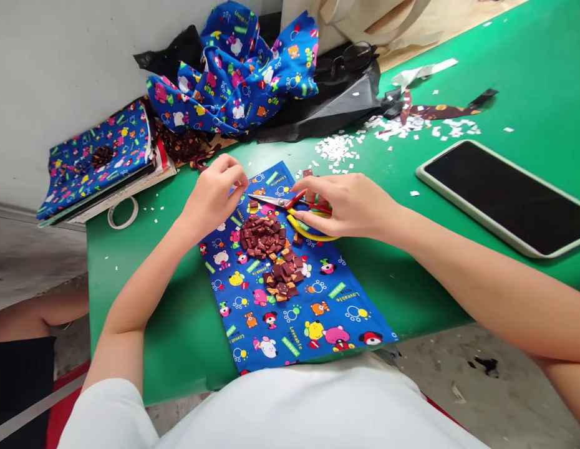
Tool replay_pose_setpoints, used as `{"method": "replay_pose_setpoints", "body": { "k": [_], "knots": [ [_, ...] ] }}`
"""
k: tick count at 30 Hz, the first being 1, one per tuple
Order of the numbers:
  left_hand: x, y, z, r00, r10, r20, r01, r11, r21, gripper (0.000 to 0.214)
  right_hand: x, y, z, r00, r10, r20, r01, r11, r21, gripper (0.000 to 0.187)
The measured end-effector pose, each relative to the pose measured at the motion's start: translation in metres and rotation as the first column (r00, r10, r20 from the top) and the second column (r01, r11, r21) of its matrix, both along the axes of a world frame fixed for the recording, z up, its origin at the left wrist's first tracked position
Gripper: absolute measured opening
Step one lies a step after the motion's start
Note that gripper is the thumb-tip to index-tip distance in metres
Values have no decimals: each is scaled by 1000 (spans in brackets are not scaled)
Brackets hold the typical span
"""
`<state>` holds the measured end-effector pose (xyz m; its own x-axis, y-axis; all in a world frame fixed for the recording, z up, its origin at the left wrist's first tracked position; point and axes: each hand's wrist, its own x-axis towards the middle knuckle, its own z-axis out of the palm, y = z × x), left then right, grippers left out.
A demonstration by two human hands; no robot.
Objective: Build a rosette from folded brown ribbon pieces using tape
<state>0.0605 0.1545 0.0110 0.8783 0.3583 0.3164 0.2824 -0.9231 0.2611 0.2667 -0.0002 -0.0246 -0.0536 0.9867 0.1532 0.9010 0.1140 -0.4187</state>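
My right hand (355, 202) grips a pair of scissors (294, 201) with red and yellow handles, its blades pointing left. Across from the blade tips, my left hand (212, 193) has thumb and fingertips pinched together; anything between them is hidden. Below both hands lies a blue cloth (290, 330) printed with cartoon animals, reaching to the table's near edge. On it are two touching heaps of small dark-brown cut squares (264, 237), some with orange patches. A brown strip piece (307, 174) lies just beyond the scissors.
White snippets (337, 148) and brown scraps (439, 112) litter the green table (519, 37). A phone (509, 199) lies at right, a tape roll (122, 213) at left. Crumpled printed cloth (238, 75), glasses (358, 56) and a cloth-topped stack (98, 149) line the back. Someone's leg (42, 308) shows at left.
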Motion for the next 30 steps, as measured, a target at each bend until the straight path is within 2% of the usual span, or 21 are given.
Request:
{"method": "replay_pose_setpoints", "body": {
  "k": [3, 6, 9, 11, 17, 19, 22, 25, 27, 28, 30],
  "knots": [
    [6, -5, -5, 985, 12, 174, 22, 981, -192, 11, 12, 6, -1, 990, -34, -138, 45, 996, 80, 31],
    [11, -15, -7, 961, 76, 264, 54, 889, -454, 5, 27, 15, -9, 974, -183, -137, 206, 962, 179, 33],
    [15, -27, -8, 954, 89, 287, 143, 705, -694, 3, 41, 24, -21, 974, -202, -102, 218, 959, 181, 26],
    [17, -34, -11, 951, 104, 292, 180, 583, -792, 2, 47, 29, -28, 982, -169, -88, 181, 971, 156, 23],
    [21, -36, -30, 940, 178, 290, 241, 255, -936, 15, 49, 36, -36, 976, -196, -94, 203, 976, 78, 19],
    [21, -34, -35, 942, 168, 291, 260, 181, -948, 20, 48, 37, -36, 975, -195, -105, 201, 978, 52, 18],
    [20, -31, -40, 941, 159, 298, 281, 122, -952, 20, 46, 38, -34, 969, -202, -141, 211, 976, 48, 16],
    [20, -31, -41, 943, 164, 288, 275, 100, -956, 19, 38, 35, -26, 922, -232, -310, 271, 959, 87, 12],
    [20, -31, -41, 948, 163, 272, 257, 105, -961, 21, 27, 32, -16, 828, -216, -518, 302, 949, 86, 12],
    [20, -31, -41, 951, 161, 265, 249, 111, -962, 22, 20, 30, -10, 755, -193, -626, 299, 952, 66, 14],
    [20, -31, -42, 952, 156, 262, 244, 126, -962, 23, 6, 25, 0, 620, -145, -771, 227, 974, 0, 19]
  ]
}}
